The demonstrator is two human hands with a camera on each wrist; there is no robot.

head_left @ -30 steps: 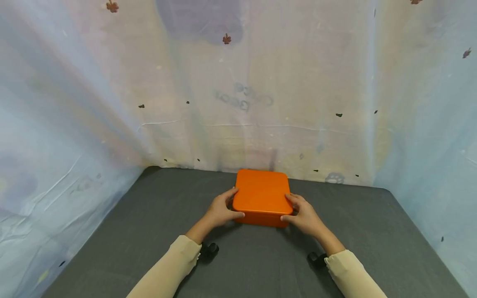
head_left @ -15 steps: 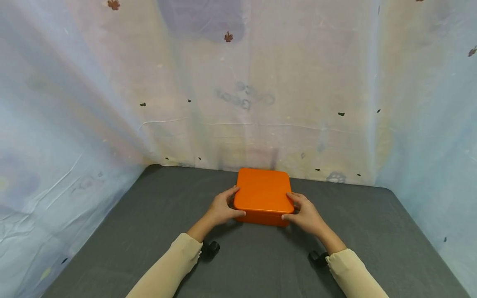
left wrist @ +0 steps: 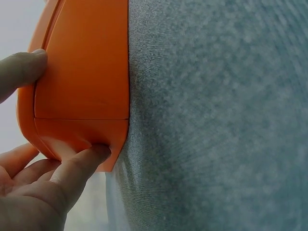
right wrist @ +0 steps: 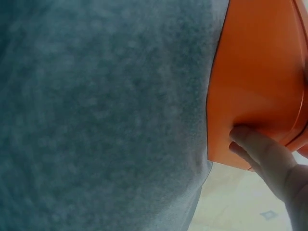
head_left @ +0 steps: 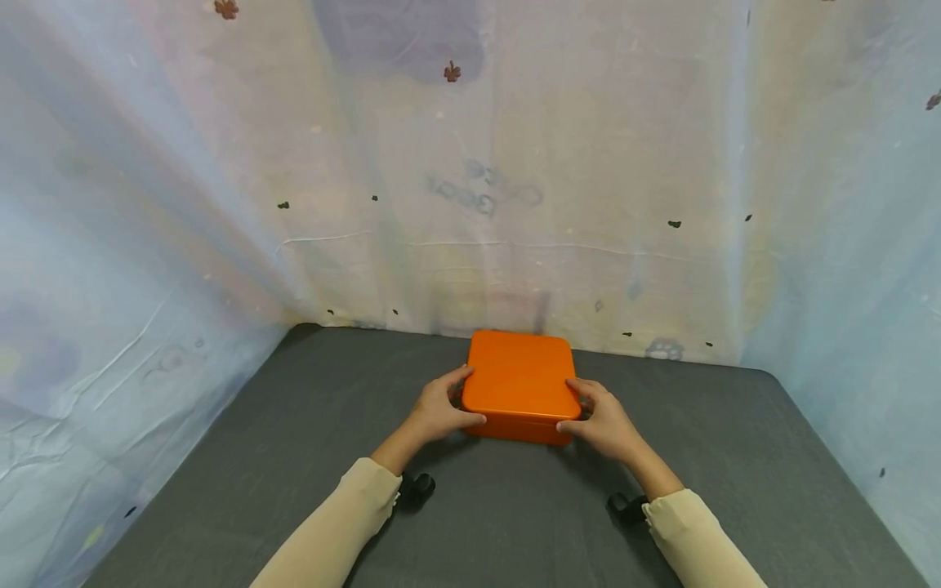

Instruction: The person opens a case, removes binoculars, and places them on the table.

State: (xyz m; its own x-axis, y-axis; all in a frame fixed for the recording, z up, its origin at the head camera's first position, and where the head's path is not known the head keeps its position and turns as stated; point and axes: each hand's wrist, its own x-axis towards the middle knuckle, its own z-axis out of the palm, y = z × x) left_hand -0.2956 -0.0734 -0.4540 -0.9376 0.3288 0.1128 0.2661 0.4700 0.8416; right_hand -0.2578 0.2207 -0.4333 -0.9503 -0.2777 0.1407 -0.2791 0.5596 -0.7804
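An orange box (head_left: 520, 376) with rounded corners and a lid on top sits on the grey table near its back edge. At its left front corner my left hand (head_left: 437, 411) holds it, thumb on the front and fingers along the left side. My right hand (head_left: 606, 425) grips the opposite front corner the same way. In the left wrist view, the thumb touches the box (left wrist: 82, 77) by the lid seam, while a fingertip presses its side low down. Fingers of the right hand (right wrist: 274, 163) lie against the box's side in the right wrist view. The contents are hidden.
Grey cloth covers the table (head_left: 500, 514). A pale patterned curtain (head_left: 573, 163) hangs right behind the box and along both sides. Black straps (head_left: 419, 490) with curled ends show under both wrists, beside cream sleeves (head_left: 334, 527).
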